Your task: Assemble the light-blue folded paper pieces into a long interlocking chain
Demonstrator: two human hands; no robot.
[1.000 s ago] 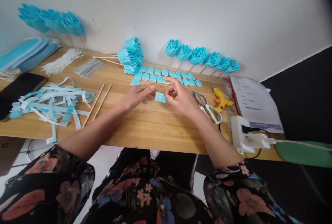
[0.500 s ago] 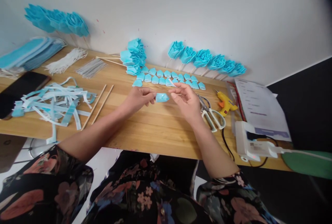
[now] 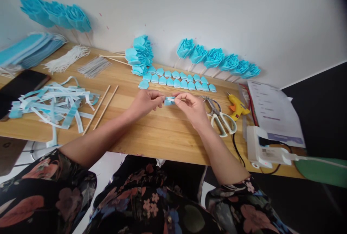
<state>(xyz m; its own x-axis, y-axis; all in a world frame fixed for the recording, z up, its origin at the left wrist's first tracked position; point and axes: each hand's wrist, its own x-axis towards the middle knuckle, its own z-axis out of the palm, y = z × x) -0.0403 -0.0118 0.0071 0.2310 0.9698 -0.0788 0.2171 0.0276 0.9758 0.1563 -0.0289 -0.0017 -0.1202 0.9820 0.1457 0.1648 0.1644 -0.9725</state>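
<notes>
Between finger and thumb of my left hand is a small folded blue fabric piece, held just above the wooden table. My right hand pinches a short white strip that lies against the blue piece's upper face. The fingertips of both hands almost meet around the piece. Beyond them, two rows of similar folded blue pieces lie on the table. Scissors with white handles rest by my right wrist.
Blue fabric roses on sticks lean on the wall. To the right are a yellow glue gun, a power strip and papers. Leftward lie fabric scraps, two wooden sticks, a phone and face masks.
My right hand has moved left and down, bringing the white strip onto the blue piece. Its fingers have closed in from a looser spread. My left hand keeps its pinch.
</notes>
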